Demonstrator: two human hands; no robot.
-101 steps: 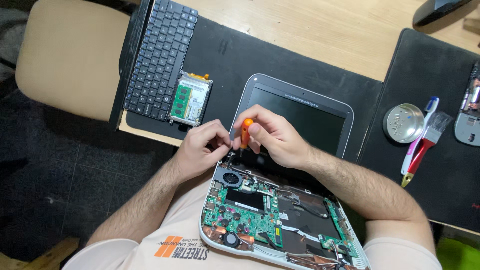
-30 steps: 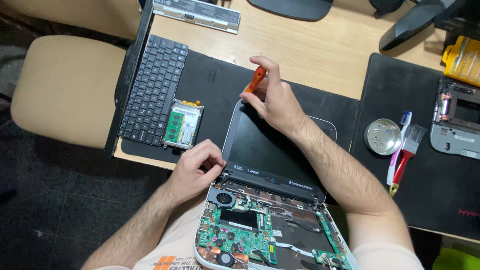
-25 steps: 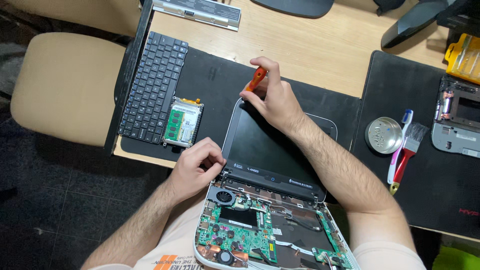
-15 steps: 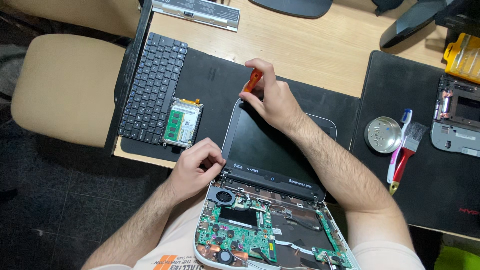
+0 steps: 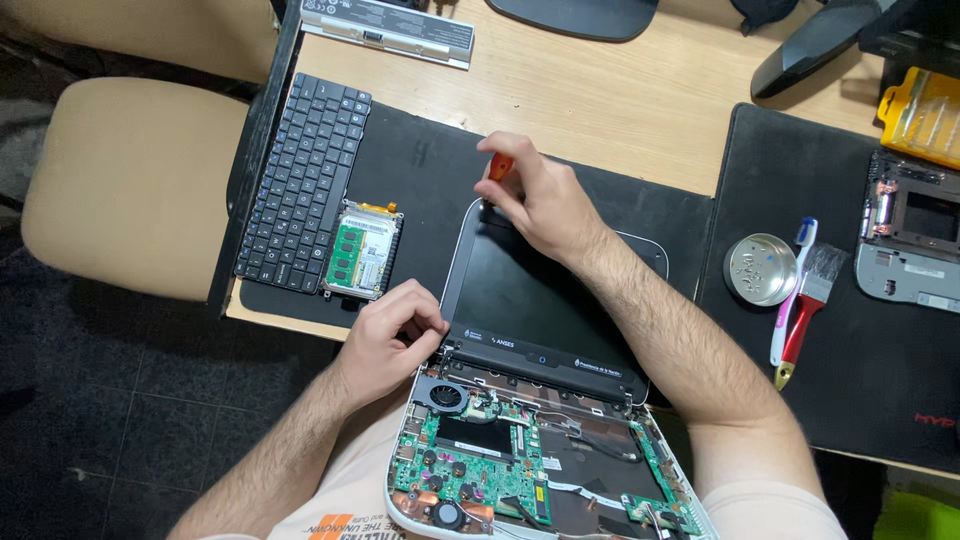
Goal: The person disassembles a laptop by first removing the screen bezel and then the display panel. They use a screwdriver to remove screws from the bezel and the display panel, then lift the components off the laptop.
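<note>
A small opened laptop lies across my lap and the desk edge, its bare green circuit board (image 5: 480, 470) facing up and its dark screen (image 5: 530, 295) flat on a black mat (image 5: 420, 170). My right hand (image 5: 535, 200) grips an orange-handled screwdriver (image 5: 498, 168), its tip at the screen's top left corner. My left hand (image 5: 395, 335) is curled against the left hinge, steadying the laptop.
A detached black keyboard (image 5: 300, 180) and a drive with a green memory stick (image 5: 360, 250) lie left. A round metal tin (image 5: 760, 268), a toothbrush and a red-handled brush (image 5: 805, 315) lie right, beside a dismantled part (image 5: 910, 240). A beige chair (image 5: 130, 180) stands left.
Earlier both hands worked with the screwdriver at the hinge. Since then my right hand has carried it up to the screen's top left corner; over the last second it lowered slightly.
</note>
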